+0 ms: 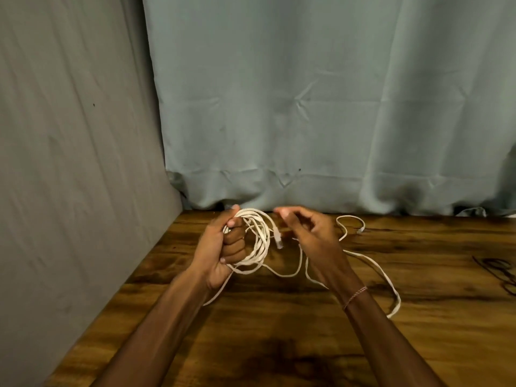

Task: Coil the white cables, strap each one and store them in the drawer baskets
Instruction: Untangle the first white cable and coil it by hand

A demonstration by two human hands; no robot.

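Observation:
My left hand (223, 247) grips a coil of white cable (258, 241) made of several loops, held above the wooden table (279, 331). A clear plug end (278, 241) dangles from the coil's right side. My right hand (310, 233) hovers just right of the coil with fingers loosely curved and nothing plainly held in them. The cable's loose length (371, 269) trails under and behind my right wrist across the table to the right. A second plug end (360, 229) lies on the table behind my right hand. No drawer baskets are in view.
A grey-green cloth (307, 107) hangs behind the table and a grey panel (69, 163) closes the left side. Dark thin straps or cords (499, 272) lie at the table's right edge.

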